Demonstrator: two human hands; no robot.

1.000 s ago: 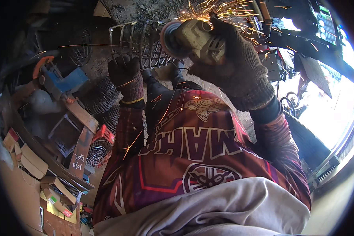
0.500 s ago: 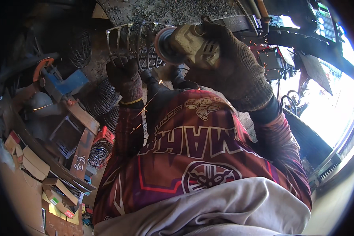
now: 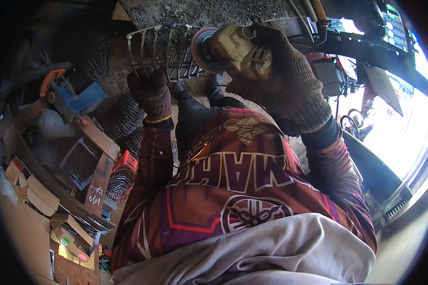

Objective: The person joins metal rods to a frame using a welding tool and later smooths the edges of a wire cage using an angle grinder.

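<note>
In my gloved right hand (image 3: 290, 80) is an angle grinder (image 3: 240, 50), its body gripped from the right side. The grinder's round disc (image 3: 205, 50) faces left, close to the right part of a metal rod frame (image 3: 155, 45); whether they touch I cannot tell. My left hand (image 3: 150, 88), also gloved, is closed around the frame's near left edge. Bent bars run side by side along the frame, joined by a rod at the far edge. The fingertips of both hands are partly hidden.
A workbench (image 3: 202, 14) covered in dark grit lies beyond the frame. Stacked wire baskets (image 3: 123, 116) stand to the left, near a blue cut-off machine (image 3: 83, 99). Opened cardboard boxes (image 3: 43, 197) are at lower left. A wooden-handled tool (image 3: 319, 12) lies at upper right.
The grinder has shifted slightly right, away from the frame's middle bars. The sparks have thinned to a faint streak over my shirt. My left hand keeps its hold.
</note>
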